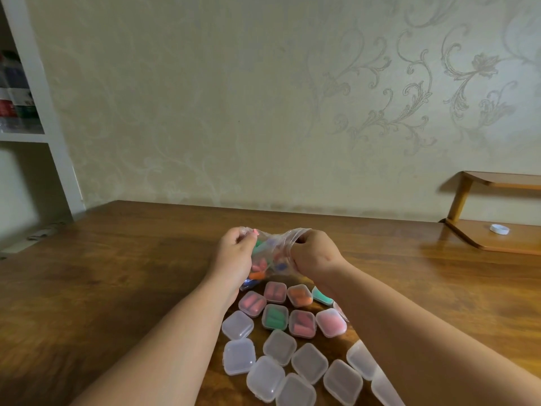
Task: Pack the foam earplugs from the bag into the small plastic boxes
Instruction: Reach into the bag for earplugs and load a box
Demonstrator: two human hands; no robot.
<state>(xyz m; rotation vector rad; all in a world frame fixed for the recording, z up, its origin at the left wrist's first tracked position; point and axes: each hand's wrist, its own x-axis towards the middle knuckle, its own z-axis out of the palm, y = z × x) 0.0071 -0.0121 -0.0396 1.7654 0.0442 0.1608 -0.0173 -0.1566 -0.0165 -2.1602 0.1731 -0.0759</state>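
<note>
A clear plastic bag (272,253) of coloured foam earplugs sits on the wooden table (117,273), held up between both hands. My left hand (234,256) grips its left top edge and my right hand (316,256) grips its right top edge, pulling the mouth apart. Pink, orange, green and blue earplugs show through the film. In front of the bag lie several small translucent boxes (275,316) with lids shut and earplugs inside, pink, orange or green. Nearer to me lie several shut boxes (279,347) with nothing visible in them. My right forearm hides some boxes.
A low wooden stand (497,238) sits at the table's right rear with a white bottle cap (499,229) on its base. The wallpapered wall runs along the table's far edge. A white shelf unit (32,112) stands at the left.
</note>
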